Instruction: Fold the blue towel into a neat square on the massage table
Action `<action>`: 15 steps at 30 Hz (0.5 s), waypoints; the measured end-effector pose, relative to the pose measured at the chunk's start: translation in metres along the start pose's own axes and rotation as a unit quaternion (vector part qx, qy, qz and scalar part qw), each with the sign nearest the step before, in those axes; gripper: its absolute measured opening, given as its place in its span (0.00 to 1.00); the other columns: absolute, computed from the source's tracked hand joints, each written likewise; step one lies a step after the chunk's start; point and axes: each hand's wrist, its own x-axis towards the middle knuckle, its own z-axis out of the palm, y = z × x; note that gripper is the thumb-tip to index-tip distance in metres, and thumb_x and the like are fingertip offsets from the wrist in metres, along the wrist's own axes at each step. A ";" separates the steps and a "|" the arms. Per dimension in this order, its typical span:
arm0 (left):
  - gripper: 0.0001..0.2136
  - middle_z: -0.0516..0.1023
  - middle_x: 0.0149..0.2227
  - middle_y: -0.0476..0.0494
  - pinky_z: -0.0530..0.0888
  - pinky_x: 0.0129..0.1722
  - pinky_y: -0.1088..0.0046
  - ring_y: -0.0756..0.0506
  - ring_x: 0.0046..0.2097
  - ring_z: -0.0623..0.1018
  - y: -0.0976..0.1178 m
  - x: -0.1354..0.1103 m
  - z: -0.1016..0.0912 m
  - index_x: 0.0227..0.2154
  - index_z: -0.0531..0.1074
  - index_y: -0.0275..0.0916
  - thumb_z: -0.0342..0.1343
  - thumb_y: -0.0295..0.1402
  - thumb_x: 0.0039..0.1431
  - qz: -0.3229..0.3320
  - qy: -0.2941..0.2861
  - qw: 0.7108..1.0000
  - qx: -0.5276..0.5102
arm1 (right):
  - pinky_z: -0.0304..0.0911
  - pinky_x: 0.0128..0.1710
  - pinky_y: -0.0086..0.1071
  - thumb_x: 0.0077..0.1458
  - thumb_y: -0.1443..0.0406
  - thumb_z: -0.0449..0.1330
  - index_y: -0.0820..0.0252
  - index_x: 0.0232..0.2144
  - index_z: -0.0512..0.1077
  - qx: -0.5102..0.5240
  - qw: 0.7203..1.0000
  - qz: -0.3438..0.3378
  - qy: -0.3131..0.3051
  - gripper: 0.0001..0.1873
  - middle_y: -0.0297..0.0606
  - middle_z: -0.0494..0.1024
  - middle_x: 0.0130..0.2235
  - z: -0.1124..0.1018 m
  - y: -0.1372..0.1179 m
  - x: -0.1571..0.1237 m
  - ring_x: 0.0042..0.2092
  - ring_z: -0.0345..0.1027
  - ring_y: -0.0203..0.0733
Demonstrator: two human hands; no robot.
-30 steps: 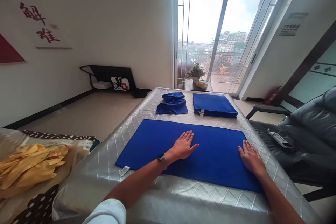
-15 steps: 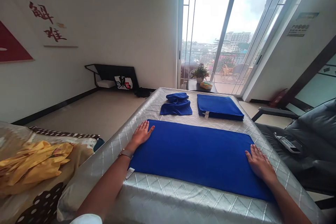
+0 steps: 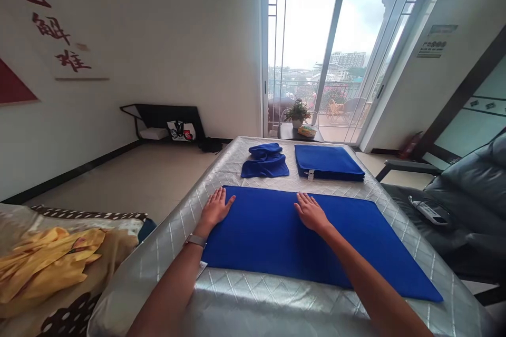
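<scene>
Pressing flat with fingers spread and nothing clenched, the left hand (image 3: 215,207) lay on the left edge of the blue towel (image 3: 308,239), its fingertips on the cloth and its heel on the silver quilted mattress (image 3: 253,305). The right hand (image 3: 311,211) rested palm down, released, near the towel's far edge at the middle. Spread across the mattress, the towel left bare margins on the near, left and right sides. Beyond its far edge lay a rumpled blue cloth (image 3: 265,160) and a folded blue stack (image 3: 327,162), apart from it.
</scene>
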 end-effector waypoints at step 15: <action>0.39 0.50 0.71 0.31 0.52 0.68 0.53 0.37 0.71 0.52 -0.001 0.001 0.003 0.69 0.51 0.28 0.27 0.55 0.69 -0.003 0.016 1.000 0.019 | 0.36 0.70 0.44 0.68 0.55 0.33 0.72 0.70 0.44 -0.056 0.971 0.229 0.040 0.37 0.45 0.45 0.72 0.014 0.224 -0.060 0.72 0.36 0.45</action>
